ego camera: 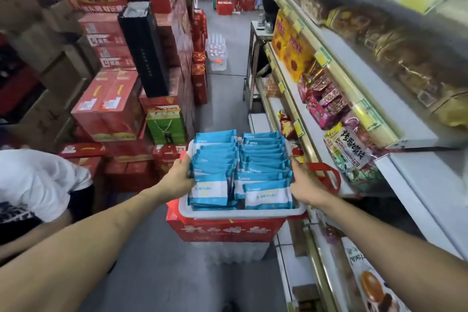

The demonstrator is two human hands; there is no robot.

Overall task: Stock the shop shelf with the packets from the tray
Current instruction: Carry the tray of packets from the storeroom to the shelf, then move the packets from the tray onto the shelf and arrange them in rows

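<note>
While both arms reach straight out, each hand is clamped on the tray: left hand (177, 172) curled over its left rim, right hand (302, 180) curled over its right rim, thumb on the inside. Head view only.

- Tray (243, 213): one, white, sitting on a red box (225, 230). The box has big pale characters, too blurred to read.
- Packets (215, 187): blue and white, all in the tray, standing on edge in two rows. Roughly ten edges per row; they overlap, so no exact count. Print is too small to read.
- Shelf (379, 99): right of the tray, several tiers, yellow price tags unreadable. One snack bag (352, 152) just right of the tray reads as 烤香馍片.
- One green gift bag (166, 125) beyond the tray's far-left corner.
- One person in a white top (38, 180), well left of the tray.
</note>
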